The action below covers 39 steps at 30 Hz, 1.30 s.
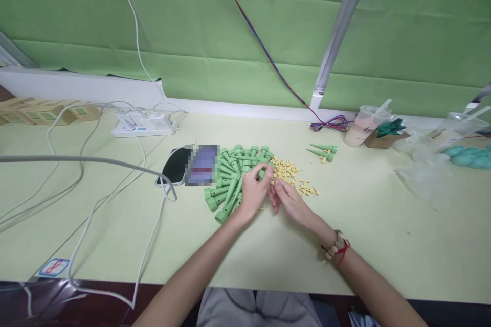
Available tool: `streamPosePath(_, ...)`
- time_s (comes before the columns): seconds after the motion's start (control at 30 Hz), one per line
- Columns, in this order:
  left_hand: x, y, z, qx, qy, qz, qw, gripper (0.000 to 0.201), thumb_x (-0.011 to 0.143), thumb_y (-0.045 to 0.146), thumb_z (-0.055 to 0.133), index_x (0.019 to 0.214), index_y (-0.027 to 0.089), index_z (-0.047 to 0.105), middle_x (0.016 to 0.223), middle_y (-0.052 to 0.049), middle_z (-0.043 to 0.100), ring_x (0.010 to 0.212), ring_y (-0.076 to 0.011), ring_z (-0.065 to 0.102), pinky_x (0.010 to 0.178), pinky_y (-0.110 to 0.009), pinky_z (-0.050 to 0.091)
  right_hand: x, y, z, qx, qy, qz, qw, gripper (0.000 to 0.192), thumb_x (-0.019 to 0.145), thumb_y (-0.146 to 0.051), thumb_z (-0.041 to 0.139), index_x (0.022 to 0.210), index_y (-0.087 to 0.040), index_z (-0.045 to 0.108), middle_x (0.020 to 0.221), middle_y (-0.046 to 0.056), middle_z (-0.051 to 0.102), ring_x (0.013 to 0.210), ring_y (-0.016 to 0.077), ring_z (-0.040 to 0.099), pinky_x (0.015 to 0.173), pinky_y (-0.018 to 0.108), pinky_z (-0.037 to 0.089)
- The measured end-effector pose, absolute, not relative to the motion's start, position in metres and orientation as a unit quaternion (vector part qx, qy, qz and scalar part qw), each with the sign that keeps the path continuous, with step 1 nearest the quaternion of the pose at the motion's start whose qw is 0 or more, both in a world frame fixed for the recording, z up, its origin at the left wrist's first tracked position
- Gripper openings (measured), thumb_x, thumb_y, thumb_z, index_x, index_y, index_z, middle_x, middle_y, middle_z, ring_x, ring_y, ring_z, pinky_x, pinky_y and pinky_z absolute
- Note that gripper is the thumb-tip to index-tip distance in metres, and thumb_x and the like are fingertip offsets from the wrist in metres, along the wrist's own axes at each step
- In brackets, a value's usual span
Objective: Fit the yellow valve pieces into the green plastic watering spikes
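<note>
Both hands meet mid-table, left hand [253, 189] apparently pinching a green spike [264, 170], right hand's [288, 201] grip unclear.

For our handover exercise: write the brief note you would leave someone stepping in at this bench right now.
Left hand: closed on one green plastic cone spike at the edge of the heap.
Right hand: fingertips at the same spike; what they pinch is hidden.
Heap of green plastic cone spikes lies left of the hands; small yellow plastic pegs are scattered right of it.
Done, apparently: two green spikes set apart further right.
Left: the heap and the pegs.
</note>
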State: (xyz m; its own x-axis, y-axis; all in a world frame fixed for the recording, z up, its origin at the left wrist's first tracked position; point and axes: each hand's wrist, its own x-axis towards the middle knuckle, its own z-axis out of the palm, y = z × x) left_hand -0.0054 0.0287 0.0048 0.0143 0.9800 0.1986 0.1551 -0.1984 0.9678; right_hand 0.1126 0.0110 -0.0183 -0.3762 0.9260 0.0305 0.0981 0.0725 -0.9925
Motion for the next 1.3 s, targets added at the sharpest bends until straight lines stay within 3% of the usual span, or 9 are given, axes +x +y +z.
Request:
streamPosePath(0.2,-0.002,0.03,0.006,0.498,0.493,0.528,0.48,0.032,0.082,0.047,0.042,0.081,0.018,0.055,0.042,0.007,0.039,0.032,-0.0058,0.038,0.033,-0.015,0.027,0.127,0.013,-0.007,-0.5,-0.7,0.35,0.372,0.028,0.09,-0.046,0.035,0.102,-0.021,0.044,0.073,-0.002,0.055,0.051,0.0102,0.05,0.051,0.024,0.039)
streamPosePath(0.33,-0.002,0.03,0.005,0.49,0.5,0.527,0.482,0.031,0.083,0.046,0.042,0.084,0.018,0.056,0.039,0.007,0.039,0.03,-0.0061,0.037,0.031,-0.015,0.027,0.129,0.014,-0.005,-0.513,-0.756,0.236,0.332,0.023,0.087,-0.041,0.043,0.097,-0.021,0.049,0.076,-0.001,0.058,0.052,0.0101,0.05,0.056,0.024,0.038)
streamPosePath(0.53,-0.002,0.029,0.006,0.521,0.498,0.506,0.474,0.032,0.082,0.046,0.044,0.073,0.017,0.055,0.036,0.007,0.037,0.03,-0.0065,0.038,0.031,-0.015,0.025,0.132,0.016,-0.012,-0.462,-0.813,0.146,0.324,0.022,0.091,-0.03,0.035,0.085,-0.018,0.052,0.08,0.004,0.057,0.064,0.0139,0.05,0.057,0.025,0.034)
streamPosePath(0.63,-0.003,0.029,0.005,0.56,0.48,0.522,0.428,0.028,0.081,0.041,0.048,0.07,0.016,0.055,0.046,0.005,0.045,0.034,-0.0053,0.042,0.035,-0.015,0.028,0.128,0.015,-0.015,-0.441,-0.795,0.211,0.359,0.029,0.091,-0.032,0.033,0.072,-0.018,0.049,0.071,0.004,0.052,0.063,0.0138,0.048,0.059,0.026,0.034)
streamPosePath(0.8,-0.004,0.03,0.007,0.564,0.464,0.527,0.436,0.026,0.08,0.038,0.048,0.07,0.016,0.056,0.049,0.005,0.048,0.034,-0.0049,0.042,0.033,-0.015,0.028,0.116,0.011,-0.016,-0.394,-0.649,0.508,0.406,0.037,0.091,-0.045,0.028,0.066,-0.019,0.035,0.055,-0.004,0.038,0.043,0.0096,0.043,0.047,0.023,0.035)
streamPosePath(0.87,-0.004,0.031,0.01,0.543,0.474,0.51,0.469,0.026,0.081,0.039,0.047,0.07,0.017,0.055,0.041,0.006,0.041,0.031,-0.0057,0.039,0.031,-0.015,0.026,0.116,0.011,-0.014,-0.415,-0.656,0.486,0.401,0.038,0.091,-0.045,0.029,0.065,-0.019,0.036,0.056,-0.004,0.04,0.043,0.009,0.041,0.048,0.023,0.034)
streamPosePath(1.0,-0.003,0.033,0.012,0.526,0.494,0.468,0.51,0.027,0.08,0.041,0.046,0.072,0.018,0.056,0.034,0.007,0.037,0.027,-0.007,0.034,0.028,-0.017,0.023,0.123,0.01,-0.008,-0.472,-0.755,0.286,0.355,0.032,0.09,-0.038,0.035,0.071,-0.018,0.051,0.064,0.0,0.051,0.055,0.0108,0.044,0.057,0.024,0.032)
streamPosePath(1.07,-0.003,0.032,0.01,0.533,0.491,0.475,0.499,0.026,0.08,0.04,0.047,0.071,0.017,0.056,0.038,0.007,0.041,0.029,-0.0065,0.036,0.03,-0.017,0.024,0.124,0.011,-0.008,-0.463,-0.76,0.286,0.355,0.031,0.09,-0.037,0.036,0.072,-0.018,0.052,0.066,0.001,0.053,0.057,0.0114,0.045,0.06,0.024,0.033)
streamPosePath(1.3,-0.003,0.027,0.008,0.589,0.476,0.541,0.366,0.021,0.078,0.034,0.05,0.071,0.016,0.058,0.064,0.003,0.056,0.039,-0.004,0.045,0.038,-0.017,0.03,0.115,0.014,-0.011,-0.372,-0.528,0.671,0.365,0.041,0.083,-0.056,0.035,0.063,-0.021,0.03,0.049,-0.009,0.016,0.033,0.0087,0.03,0.041,0.024,0.034)
